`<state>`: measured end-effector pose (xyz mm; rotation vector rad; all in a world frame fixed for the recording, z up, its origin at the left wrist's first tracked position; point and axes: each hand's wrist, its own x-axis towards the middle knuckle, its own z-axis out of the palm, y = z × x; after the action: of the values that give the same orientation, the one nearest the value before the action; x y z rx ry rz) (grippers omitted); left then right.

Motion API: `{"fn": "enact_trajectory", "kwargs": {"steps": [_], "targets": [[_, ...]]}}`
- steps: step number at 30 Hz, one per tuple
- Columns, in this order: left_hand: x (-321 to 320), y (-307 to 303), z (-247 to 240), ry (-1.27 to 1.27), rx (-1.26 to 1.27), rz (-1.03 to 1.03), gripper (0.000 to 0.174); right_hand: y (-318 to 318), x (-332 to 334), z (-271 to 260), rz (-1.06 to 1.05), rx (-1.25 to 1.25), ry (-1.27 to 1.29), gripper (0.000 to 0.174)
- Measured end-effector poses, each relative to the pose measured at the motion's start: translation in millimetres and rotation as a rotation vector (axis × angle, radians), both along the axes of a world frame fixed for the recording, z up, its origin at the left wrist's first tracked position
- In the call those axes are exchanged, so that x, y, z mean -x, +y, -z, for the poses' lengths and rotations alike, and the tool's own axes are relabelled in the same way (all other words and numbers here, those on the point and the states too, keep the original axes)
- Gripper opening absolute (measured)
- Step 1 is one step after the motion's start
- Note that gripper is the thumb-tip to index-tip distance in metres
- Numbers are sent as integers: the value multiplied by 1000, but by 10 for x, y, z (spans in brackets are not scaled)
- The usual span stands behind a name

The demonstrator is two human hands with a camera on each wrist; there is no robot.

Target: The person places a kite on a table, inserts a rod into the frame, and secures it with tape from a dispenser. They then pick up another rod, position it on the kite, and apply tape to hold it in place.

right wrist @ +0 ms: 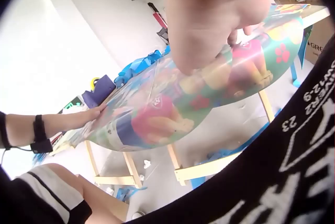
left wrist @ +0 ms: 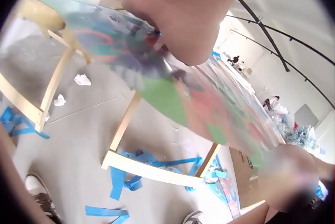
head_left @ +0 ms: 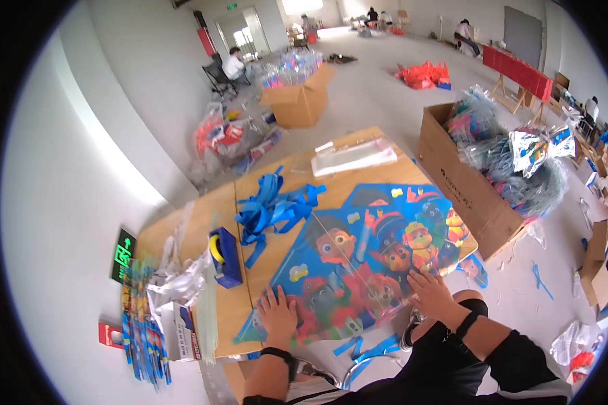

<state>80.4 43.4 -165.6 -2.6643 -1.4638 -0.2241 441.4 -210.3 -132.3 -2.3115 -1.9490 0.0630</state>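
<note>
A large glossy sheet printed with cartoon characters [head_left: 358,263] covers the table's near part, its front edge hanging over in both wrist views. On the sheet's left part rests the left hand [head_left: 277,316], fingers spread and straight. Toward its right edge lies the right hand [head_left: 431,294], palm down with fingers extended. From the left wrist, the left hand [left wrist: 178,19] sits on top of the sheet [left wrist: 162,98]. The right hand [right wrist: 214,25] also touches the sheet [right wrist: 157,119] from above; some of its fingertips are hidden.
Blue ribbons [head_left: 270,206] lie behind the sheet, beside a blue tape dispenser [head_left: 227,260]. White packets [head_left: 355,158] are at the table's back. A cardboard box of wrapped goods [head_left: 466,182] stands at the right, another box [head_left: 297,101] beyond. Rolled prints [head_left: 142,324] are at left.
</note>
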Motion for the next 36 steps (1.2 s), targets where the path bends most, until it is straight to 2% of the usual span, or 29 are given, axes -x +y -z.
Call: {"fn": "enact_trajectory", "kwargs": {"steps": [2,4,6,7,9,13,15,18,20,24,26,27,30,36], "targets": [[-211,-171,3,-59,-14,-200,66,-5,69,59,79,13,-15,67],[-346,-480,114,-177,-8,-95,67,-16,177,144,109,-17,-56,67],[-514,-923,-23,-176,131,-30,67,16,190,165,150,-49,-90,67],[-561,-992,33,-183,114,-34,67,3,198,136,134,-58,-84,65],[-559,-1127,159,-92,-77,-2,68,-53,223,113,111,-66,-78,64],[-503,-998,342,-124,-75,22,68,-141,166,-30,52,-64,15,52],[-465,-929,314,-160,41,76,67,-171,91,-78,40,-43,65,48],[-398,-832,273,-154,75,130,70,-203,19,-72,-3,-16,150,40],[-349,-775,233,-127,102,115,70,-266,5,-126,-78,-238,302,34],[-311,-669,204,-57,158,130,71,-429,-94,-338,4,-260,380,30],[-304,-650,205,-53,165,140,71,-555,-167,-385,246,-233,718,28],[-300,-655,201,-53,172,138,72,-621,-245,-307,257,-235,719,28],[-270,-647,182,-78,223,146,73,-850,-489,7,362,-200,1060,26],[-204,-619,245,-82,229,166,73,-1027,-579,137,424,-360,1289,23]]}}
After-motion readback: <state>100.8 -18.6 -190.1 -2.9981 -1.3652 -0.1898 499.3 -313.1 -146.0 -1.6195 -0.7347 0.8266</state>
